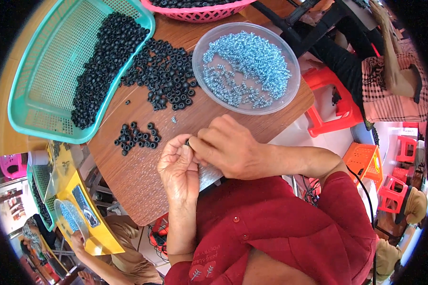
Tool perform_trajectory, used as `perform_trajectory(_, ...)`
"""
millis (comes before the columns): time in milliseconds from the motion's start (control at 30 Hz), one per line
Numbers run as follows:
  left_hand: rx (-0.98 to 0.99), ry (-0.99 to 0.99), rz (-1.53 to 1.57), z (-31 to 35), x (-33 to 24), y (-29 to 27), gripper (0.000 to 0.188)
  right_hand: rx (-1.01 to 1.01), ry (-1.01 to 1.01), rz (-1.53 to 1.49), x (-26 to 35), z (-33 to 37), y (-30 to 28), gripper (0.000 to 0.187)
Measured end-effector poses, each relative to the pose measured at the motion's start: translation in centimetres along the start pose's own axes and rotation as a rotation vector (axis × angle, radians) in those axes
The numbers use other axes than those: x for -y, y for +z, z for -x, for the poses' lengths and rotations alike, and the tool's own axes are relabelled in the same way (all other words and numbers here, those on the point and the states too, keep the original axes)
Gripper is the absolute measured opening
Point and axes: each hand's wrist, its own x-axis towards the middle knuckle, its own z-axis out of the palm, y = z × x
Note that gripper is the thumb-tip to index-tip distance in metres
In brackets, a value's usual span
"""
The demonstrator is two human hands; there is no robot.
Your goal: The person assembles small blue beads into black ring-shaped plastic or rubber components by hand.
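Note:
My left hand [179, 166] and my right hand [228, 147] meet over the near edge of the brown table, fingertips pinched together. Between them is a small black rubber ring [188, 142], mostly covered by the fingers. Left of my hands lies a small group of black rubber rings [137, 137]. A larger heap of the same rings [166, 76] spreads farther back. A loose pair of small metal springs [174, 119] rests on the wood just beyond my left hand. Behind my right hand stands a round clear tub [246, 110] holding many small bluish metal springs [252, 57].
A teal plastic basket [38, 128] with black rings stands at the far left, a pink basket [199, 15] at the back. Red stools [330, 104] and an orange crate [364, 161] are to the right. A co-worker's hand [78, 241] reaches to a yellow table [102, 232] at lower left.

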Motion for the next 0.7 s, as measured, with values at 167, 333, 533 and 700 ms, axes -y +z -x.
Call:
perform_trajectory(167,0.115,-0.030,0.045,-0.3,-0.2,-1.5,0.022,-0.110,0.151,-0.094,-1.9,0.7,-0.3,0.032)
perform_trajectory(333,0.116,0.002,0.013,0.0,-0.4,-2.2,0.018,-0.034,0.167,-0.057,-2.6,0.2,0.6,0.029)
perform_trajectory(533,0.084,0.026,-0.025,0.5,-0.8,-2.9,0.019,0.024,0.128,0.094,-2.8,-2.6,2.6,0.030)
perform_trajectory(700,0.072,0.018,-0.042,0.9,-1.4,-3.3,0.019,0.090,0.131,0.137,-2.7,-2.7,3.1,0.027)
